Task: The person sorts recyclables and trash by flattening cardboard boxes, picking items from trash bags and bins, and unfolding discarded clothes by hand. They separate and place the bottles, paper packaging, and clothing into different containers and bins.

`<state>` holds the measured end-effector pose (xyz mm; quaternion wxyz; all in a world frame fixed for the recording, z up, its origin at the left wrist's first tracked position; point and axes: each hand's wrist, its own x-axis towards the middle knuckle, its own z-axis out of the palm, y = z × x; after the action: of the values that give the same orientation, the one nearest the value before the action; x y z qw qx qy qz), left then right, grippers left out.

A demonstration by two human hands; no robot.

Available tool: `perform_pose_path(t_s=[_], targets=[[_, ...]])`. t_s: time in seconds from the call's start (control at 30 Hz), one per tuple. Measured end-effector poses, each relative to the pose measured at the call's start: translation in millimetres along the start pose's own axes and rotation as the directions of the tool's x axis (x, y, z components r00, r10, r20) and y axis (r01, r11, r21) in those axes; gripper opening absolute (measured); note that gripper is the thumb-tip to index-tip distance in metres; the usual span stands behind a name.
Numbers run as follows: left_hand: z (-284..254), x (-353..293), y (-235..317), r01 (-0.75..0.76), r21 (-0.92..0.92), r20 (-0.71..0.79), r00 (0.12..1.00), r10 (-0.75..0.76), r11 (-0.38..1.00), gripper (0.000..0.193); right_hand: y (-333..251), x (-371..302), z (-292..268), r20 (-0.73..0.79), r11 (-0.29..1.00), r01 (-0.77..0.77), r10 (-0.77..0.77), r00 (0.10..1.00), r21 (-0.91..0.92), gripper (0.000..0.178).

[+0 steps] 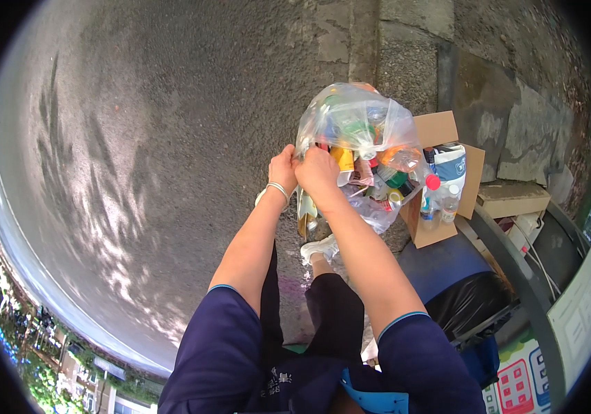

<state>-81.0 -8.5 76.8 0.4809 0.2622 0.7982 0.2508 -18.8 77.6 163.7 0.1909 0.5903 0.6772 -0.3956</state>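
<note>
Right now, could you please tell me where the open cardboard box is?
In the head view, the cardboard box is right of the picture's centre, just to the right of the bulging clear plastic bag.

An outdoor street setting: sunlit asphalt (171,90), paving slabs (537,131) and greenery (55,397)

Rough grey asphalt ground (171,83), dappled with sunlight (112,259) at left.
Paler concrete slabs (537,134) adjoin it at upper right. A white shoe (320,248) stands just below centre; whether the clear bag (337,110) of bottles (402,159), above and right of centre, rests on the ground cannot be told.
</note>
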Motion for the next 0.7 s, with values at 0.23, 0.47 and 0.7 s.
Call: perform_pose_path(t_s=[0.23, 0.47, 0.7], targets=[[26, -1, -10, -0.081, -0.310, -0.109, 0.993, 0.049, 0.947, 0.008, 18, 47, 27, -0.083, 0.997, 0.029, -0.035, 0.996, -0.071, 0.023], [20, -2, -28, 0.032, -0.476, -0.021, 0.999, -0.048, 0.879, 0.005, 37, -46, 12, -0.165, 0.950, 0.300, -0.310, 0.936, -0.084, 0.069], [27, 7, -29, 0.033, -0.464, 0.051, 0.999, -0.010, 0.885, 0.011, 57, -45, 47, -0.204, 0.934, 0.310, -0.343, 0.917, -0.177, 0.057]])
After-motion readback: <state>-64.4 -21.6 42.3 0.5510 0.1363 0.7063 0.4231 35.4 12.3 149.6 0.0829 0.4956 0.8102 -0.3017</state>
